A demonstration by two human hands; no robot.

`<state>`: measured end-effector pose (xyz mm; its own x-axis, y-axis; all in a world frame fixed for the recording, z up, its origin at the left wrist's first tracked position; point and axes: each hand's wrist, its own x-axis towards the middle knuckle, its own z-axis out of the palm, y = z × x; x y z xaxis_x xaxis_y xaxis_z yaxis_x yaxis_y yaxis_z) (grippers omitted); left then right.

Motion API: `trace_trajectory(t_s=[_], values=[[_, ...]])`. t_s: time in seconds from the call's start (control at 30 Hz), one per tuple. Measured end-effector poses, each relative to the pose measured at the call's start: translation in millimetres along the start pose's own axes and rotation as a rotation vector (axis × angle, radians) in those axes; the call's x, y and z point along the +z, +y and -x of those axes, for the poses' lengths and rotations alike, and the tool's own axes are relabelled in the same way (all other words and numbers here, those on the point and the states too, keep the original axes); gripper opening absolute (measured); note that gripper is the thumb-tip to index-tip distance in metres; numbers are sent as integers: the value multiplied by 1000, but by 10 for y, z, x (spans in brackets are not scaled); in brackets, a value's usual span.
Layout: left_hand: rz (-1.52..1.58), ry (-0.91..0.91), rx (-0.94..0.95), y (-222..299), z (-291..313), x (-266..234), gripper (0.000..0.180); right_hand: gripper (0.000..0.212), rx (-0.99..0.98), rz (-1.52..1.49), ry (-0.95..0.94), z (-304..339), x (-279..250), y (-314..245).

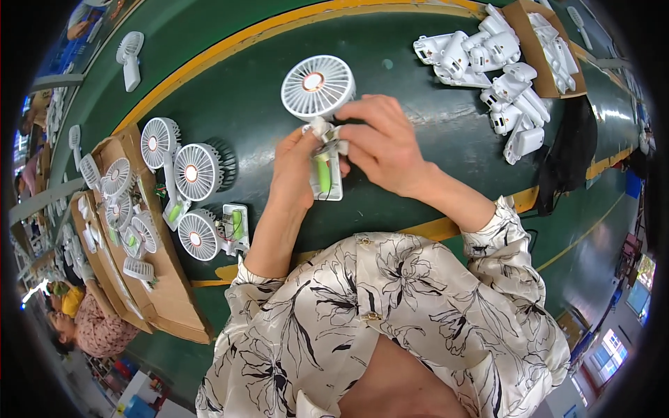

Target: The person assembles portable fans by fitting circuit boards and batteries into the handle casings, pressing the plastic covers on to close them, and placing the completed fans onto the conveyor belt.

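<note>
A white handheld fan (318,87) with a round grille and an orange ring at its centre is between my two hands. Its handle is uncovered and shows a green battery cell (324,174) in the white shell. My left hand (294,164) grips the handle just below the fan head. The fingers of my right hand (383,143) are pinched at the neck of the fan, by small white parts and thin wires. What exactly those fingertips hold is partly hidden.
More fans with opened handles (196,172) lie to my left, beside a cardboard box (167,279) of fans. White handle shells (467,56) are piled at the far right next to another cardboard box (523,42). Black cloth (573,146) hangs at the right edge. A single fan (131,59) stands across the yellow strip.
</note>
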<state>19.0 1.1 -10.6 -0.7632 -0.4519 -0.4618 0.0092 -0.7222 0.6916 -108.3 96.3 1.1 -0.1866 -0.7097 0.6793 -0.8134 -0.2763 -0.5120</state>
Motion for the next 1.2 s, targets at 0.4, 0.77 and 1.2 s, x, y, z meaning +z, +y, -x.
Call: trace_trajectory(t_s=[0.4,0.77,1.2], values=[[147,12,-74,-44,43,101,27,16,-74,39,-94,-44,-85,-148],[-19,161,69,-18,117,237,32,15,-171,135,-29,149,-54,-101],[93,154,-33,-4,62,202,29,16,94,-23,-197,24,-156,-79]])
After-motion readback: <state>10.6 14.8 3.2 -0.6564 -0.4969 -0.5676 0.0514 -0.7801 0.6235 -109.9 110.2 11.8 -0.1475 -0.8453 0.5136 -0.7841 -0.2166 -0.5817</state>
